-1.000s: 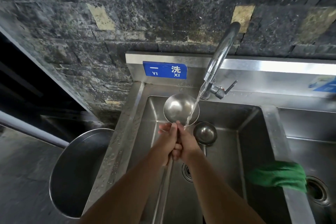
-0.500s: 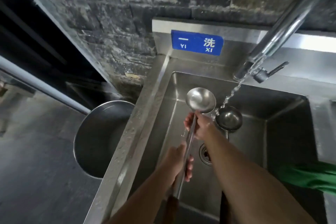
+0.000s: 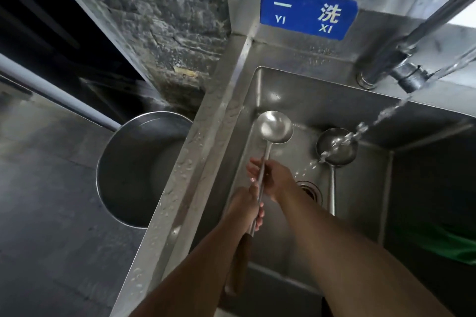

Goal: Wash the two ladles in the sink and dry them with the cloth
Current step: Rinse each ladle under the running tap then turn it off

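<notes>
Steel ladle [image 3: 274,127] now hangs over the sink [image 3: 322,100] clear of the stream [image 3: 381,117], our left hand [image 3: 244,210] gripping lower on its shaft, right hand [image 3: 275,180] curled round it higher; we judge shaft-rubbing next.

Steel ladle [image 3: 275,127], wooden-handled, held bowl-up over the sink [image 3: 309,100]; second ladle [image 3: 342,155] lying inside; green cloth [image 3: 438,242] at right.

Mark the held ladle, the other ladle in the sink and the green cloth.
held ladle [image 3: 275,126]: head view, inside of its bowl.
other ladle [image 3: 332,188]: head view, its handle.
green cloth [image 3: 438,244]: head view, middle of the visible part.
</notes>
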